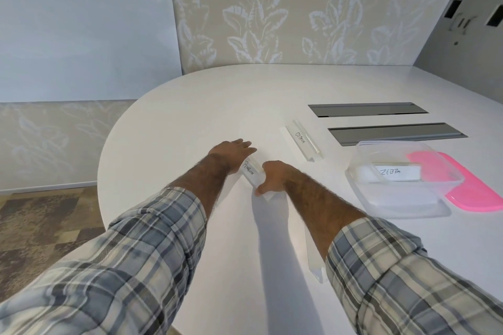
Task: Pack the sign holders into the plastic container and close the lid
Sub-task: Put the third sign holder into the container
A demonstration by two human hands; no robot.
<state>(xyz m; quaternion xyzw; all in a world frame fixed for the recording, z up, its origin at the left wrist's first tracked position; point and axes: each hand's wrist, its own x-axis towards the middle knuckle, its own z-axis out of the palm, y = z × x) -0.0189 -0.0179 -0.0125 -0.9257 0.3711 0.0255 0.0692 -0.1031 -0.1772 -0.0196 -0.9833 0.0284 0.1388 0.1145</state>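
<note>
A clear sign holder labelled PENGUIN (251,173) lies on the white table (190,117). My left hand (234,151) rests at its far end and my right hand (270,175) grips its near end. A second holder labelled OSTRICH (302,140) lies flat farther right. The clear plastic container (400,198) stands open at the right with a ZEBRA holder (392,171) inside. Its pink lid (473,190) lies partly under the container's right side. Another clear holder (317,270) peeks out beside my right sleeve.
Two grey cable-slot covers (367,109) (397,133) are set into the table behind the container. The table's rounded edge curves along the left, with patterned carpet (40,226) below. A leaf-patterned wall stands behind the table.
</note>
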